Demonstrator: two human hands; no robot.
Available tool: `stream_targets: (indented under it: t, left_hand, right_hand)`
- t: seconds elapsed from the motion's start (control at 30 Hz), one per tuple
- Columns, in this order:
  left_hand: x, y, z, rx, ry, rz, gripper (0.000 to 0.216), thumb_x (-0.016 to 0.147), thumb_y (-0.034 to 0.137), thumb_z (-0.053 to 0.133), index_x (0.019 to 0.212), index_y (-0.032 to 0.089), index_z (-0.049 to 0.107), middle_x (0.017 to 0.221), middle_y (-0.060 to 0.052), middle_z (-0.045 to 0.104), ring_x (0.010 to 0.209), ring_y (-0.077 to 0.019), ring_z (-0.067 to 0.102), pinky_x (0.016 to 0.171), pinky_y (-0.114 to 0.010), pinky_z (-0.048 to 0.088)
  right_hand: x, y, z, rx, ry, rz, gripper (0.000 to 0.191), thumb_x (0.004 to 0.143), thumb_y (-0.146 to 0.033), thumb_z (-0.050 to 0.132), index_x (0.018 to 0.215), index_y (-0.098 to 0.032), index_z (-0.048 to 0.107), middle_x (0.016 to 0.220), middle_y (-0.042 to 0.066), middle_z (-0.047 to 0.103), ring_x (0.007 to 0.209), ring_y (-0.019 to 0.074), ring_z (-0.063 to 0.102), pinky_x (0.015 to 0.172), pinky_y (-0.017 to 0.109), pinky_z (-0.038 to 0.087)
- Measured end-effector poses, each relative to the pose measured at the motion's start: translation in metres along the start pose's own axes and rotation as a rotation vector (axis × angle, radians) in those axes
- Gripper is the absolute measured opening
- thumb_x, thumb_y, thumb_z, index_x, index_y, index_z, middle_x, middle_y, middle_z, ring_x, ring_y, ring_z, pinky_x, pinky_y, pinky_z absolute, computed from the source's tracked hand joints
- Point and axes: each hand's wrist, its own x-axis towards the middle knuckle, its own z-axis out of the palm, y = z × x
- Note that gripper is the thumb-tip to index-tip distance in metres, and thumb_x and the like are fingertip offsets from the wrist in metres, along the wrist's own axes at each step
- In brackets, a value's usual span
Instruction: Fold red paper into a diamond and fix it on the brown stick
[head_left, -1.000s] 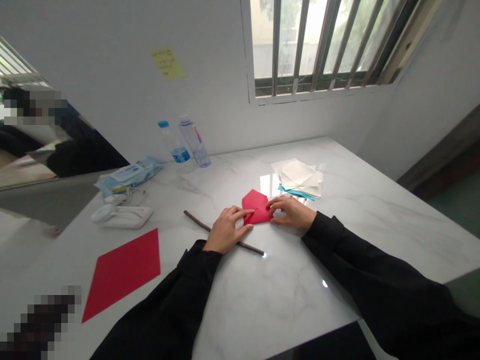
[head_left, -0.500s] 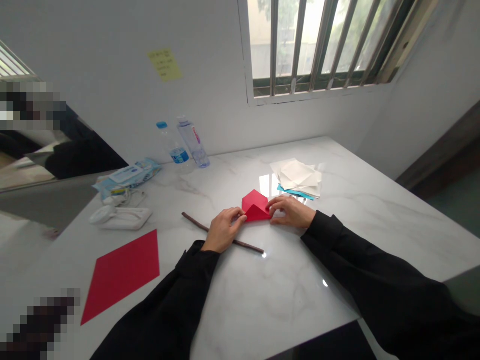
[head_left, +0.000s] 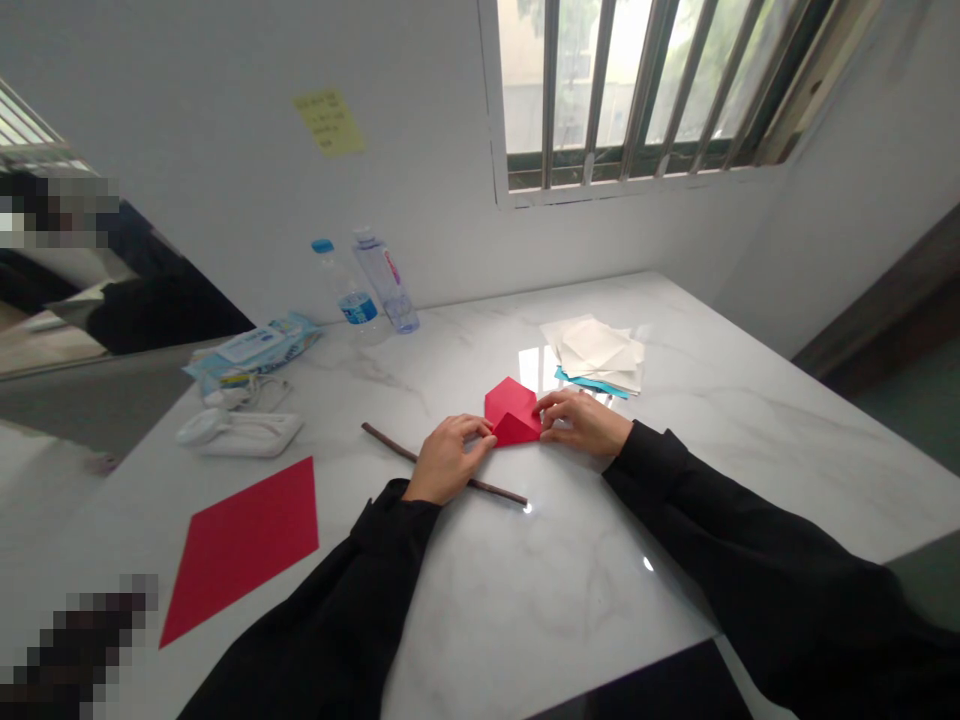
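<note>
A small folded red paper (head_left: pixel 512 411) lies on the white marble table (head_left: pixel 570 580) in front of me. My left hand (head_left: pixel 448 458) pinches its left corner with curled fingers. My right hand (head_left: pixel 583 422) holds its right edge, fingertips pressed on the fold. A thin brown stick (head_left: pixel 390 446) lies on the table, partly under my left hand. Both arms wear black sleeves.
A flat red sheet (head_left: pixel 244 545) lies at the near left. A stack of white and blue papers (head_left: pixel 600 356) sits behind my right hand. Two water bottles (head_left: pixel 371 285), a wipes pack (head_left: pixel 255 350) and a white tray-like object (head_left: pixel 240 432) stand at the back left. A barred window (head_left: pixel 637 90) is above.
My left hand has drawn back from lying flat over the paper and now pinches its left corner. The lower flap has been folded up. My right hand has stayed in place.
</note>
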Motion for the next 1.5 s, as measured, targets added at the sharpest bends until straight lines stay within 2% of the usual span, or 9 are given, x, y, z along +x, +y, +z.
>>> stream_targets:
  t: [0.17,0.37,0.53,0.73,0.93,1.17,1.5]
  left_hand:
    - [0.0009,0.0009,0.0001,0.002,-0.013,-0.004,0.022,0.094,0.037,0.061,0.08,0.024,0.072,0.11,-0.004,0.078,0.108,-0.0255,0.068,0.101,-0.043,0.049]
    - [0.0019,0.0021,-0.0012,-0.024,-0.01,-0.039,0.023,0.094,0.038,0.06,0.08,0.024,0.072,0.111,-0.003,0.079,0.109,-0.0258,0.068,0.102,-0.043,0.049]
    - [0.0023,0.0019,-0.0012,-0.045,-0.002,-0.066,0.025,0.093,0.04,0.06,0.077,0.025,0.072,0.11,-0.003,0.079,0.11,-0.0258,0.068,0.103,-0.042,0.049]
    - [0.0023,0.0023,0.0004,-0.024,-0.004,-0.045,0.024,0.092,0.04,0.061,0.078,0.024,0.073,0.11,-0.004,0.079,0.109,-0.0259,0.069,0.105,-0.043,0.048]
    - [0.0042,0.0038,0.0028,-0.006,0.011,-0.05,0.03,0.093,0.044,0.062,0.074,0.024,0.072,0.108,-0.005,0.079,0.107,-0.026,0.068,0.103,-0.043,0.047]
    - [0.0065,0.0054,0.0043,0.002,0.004,-0.08,0.034,0.094,0.048,0.06,0.073,0.025,0.073,0.107,-0.004,0.079,0.106,-0.0261,0.067,0.103,-0.043,0.046]
    - [0.0088,0.0057,0.0083,0.04,0.023,-0.108,0.037,0.095,0.05,0.06,0.071,0.025,0.074,0.103,-0.003,0.079,0.104,-0.0262,0.067,0.102,-0.042,0.046]
  right_hand:
    - [0.0009,-0.0022,-0.0041,-0.025,-0.035,-0.017,0.011,0.093,-0.02,0.071,0.086,-0.021,0.08,0.125,0.009,0.074,0.108,0.0234,0.072,0.1,0.041,0.055]
    - [0.0011,-0.0023,-0.0039,-0.011,-0.052,-0.015,0.006,0.083,-0.027,0.085,0.084,-0.024,0.081,0.125,0.007,0.074,0.115,0.0261,0.07,0.107,0.044,0.051]
    - [0.0009,-0.0027,-0.0034,-0.023,-0.041,-0.031,0.005,0.09,-0.021,0.076,0.087,-0.022,0.08,0.124,0.008,0.075,0.112,0.0252,0.071,0.105,0.045,0.052]
    - [0.0002,-0.0045,-0.0046,-0.027,-0.047,-0.037,0.008,0.091,-0.019,0.072,0.088,-0.019,0.078,0.126,0.011,0.073,0.115,0.0269,0.07,0.104,0.045,0.053]
    - [0.0007,-0.005,0.0006,-0.011,-0.023,-0.03,0.007,0.086,-0.016,0.074,0.08,-0.018,0.074,0.122,0.012,0.072,0.111,0.0262,0.069,0.104,0.044,0.052]
    - [0.0005,-0.0025,-0.0008,0.027,-0.049,-0.038,0.006,0.087,-0.018,0.074,0.081,-0.018,0.074,0.121,0.012,0.07,0.11,0.025,0.067,0.105,0.045,0.049]
    - [0.0009,-0.001,-0.0013,0.057,-0.06,-0.012,0.007,0.086,-0.018,0.075,0.078,-0.018,0.074,0.129,0.012,0.07,0.119,0.0268,0.067,0.11,0.048,0.048]
